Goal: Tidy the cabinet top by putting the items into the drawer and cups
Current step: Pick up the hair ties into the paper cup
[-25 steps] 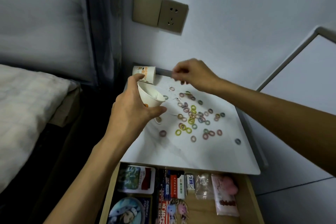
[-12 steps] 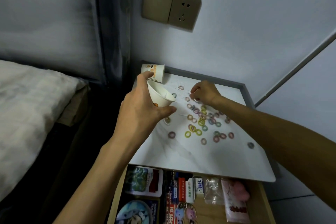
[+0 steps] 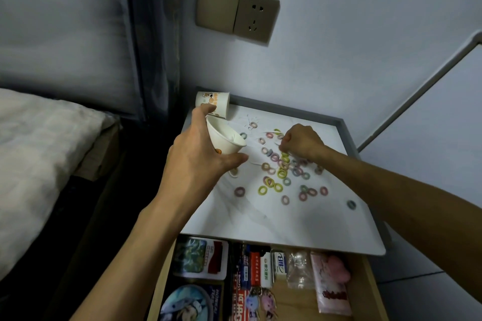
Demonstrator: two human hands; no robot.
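My left hand [image 3: 195, 161] grips a white paper cup [image 3: 225, 138], held above the left side of the white cabinet top [image 3: 260, 221] and tilted with its mouth toward the right. A second paper cup [image 3: 214, 105] stands upside down in the back left corner. Several small coloured hair rings [image 3: 281, 172] and a few thin white sticks are scattered over the top. My right hand [image 3: 302, 142] is down at the back of the pile, fingers curled, the tips pinching at a ring. Below the top, the drawer [image 3: 370, 281] is pulled out.
The drawer holds cards, small boxes, a plastic bag, a pink packet and keychains. A bed [image 3: 39, 151] lies to the left across a dark gap. The wall with a socket [image 3: 250, 18] stands right behind the cabinet. A grey rim edges the top's back and right side.
My right hand came down from above the back of the cabinet top onto the pile of rings. My left hand kept the cup in about the same place.
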